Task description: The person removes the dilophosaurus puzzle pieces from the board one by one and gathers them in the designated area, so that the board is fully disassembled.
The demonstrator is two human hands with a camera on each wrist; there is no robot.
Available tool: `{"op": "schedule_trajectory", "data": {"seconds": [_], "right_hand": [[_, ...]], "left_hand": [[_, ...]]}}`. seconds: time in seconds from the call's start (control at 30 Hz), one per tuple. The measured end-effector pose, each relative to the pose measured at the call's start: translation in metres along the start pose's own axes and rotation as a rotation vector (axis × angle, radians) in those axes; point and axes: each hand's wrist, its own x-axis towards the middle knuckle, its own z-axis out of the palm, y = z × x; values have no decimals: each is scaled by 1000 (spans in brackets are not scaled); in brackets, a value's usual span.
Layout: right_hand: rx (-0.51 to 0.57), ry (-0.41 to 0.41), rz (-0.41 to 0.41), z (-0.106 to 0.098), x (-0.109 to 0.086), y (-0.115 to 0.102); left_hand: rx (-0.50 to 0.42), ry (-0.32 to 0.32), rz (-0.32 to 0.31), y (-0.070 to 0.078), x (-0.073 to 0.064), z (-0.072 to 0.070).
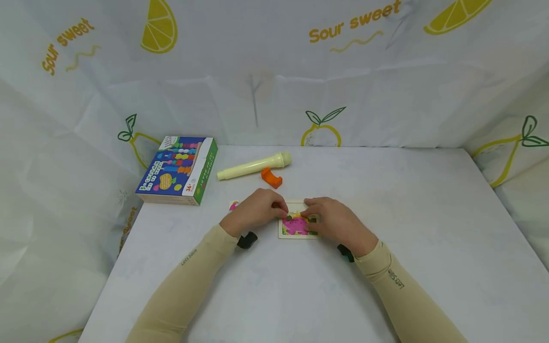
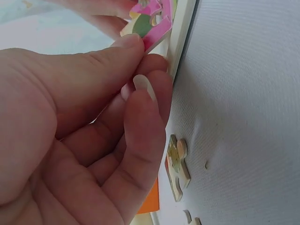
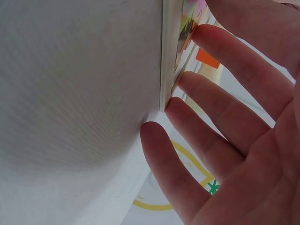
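A small jigsaw board (image 1: 285,237) with a pale frame lies on the table, part-filled with pink, green and yellow pieces. My left hand (image 1: 262,208) is at its left side and pinches a pink and green puzzle piece (image 2: 157,33) between thumb and fingertips, tilted up from the board. Over the board's right side, my right hand (image 1: 336,220) has its fingers spread, with fingertips on the puzzle and along the frame. Its thumb and index fingertips rest near the pink picture area. A loose puzzle piece (image 2: 176,161) lies on the table beside my left hand.
Behind the hands lie an orange curved block (image 1: 272,177) and a pale yellow microphone-shaped toy (image 1: 255,166). A blue and green toy box (image 1: 177,170) stands at the back left. A printed white curtain (image 1: 377,105) borders the table's back edge.
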Motion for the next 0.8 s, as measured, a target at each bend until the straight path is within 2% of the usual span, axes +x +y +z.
{"op": "schedule_trajectory", "data": {"seconds": [0.3, 0.4, 0.5, 0.6, 0.8], "right_hand": [[-13, -7, 12, 0, -1, -2], [-15, -11, 15, -2, 0, -3], [-19, -18, 27, -2, -1, -2], [-10, -20, 43, -3, -2, -2], [19, -26, 56, 0, 0, -5]], "left_hand": [[-40, -17, 4, -8, 1, -8], [-44, -10, -12, -10, -3, -16], [-55, -2, -33, -18, -10, -23], [-70, 12, -63, -34, -27, -30], [-111, 79, -163, -70, -77, -46]]}}
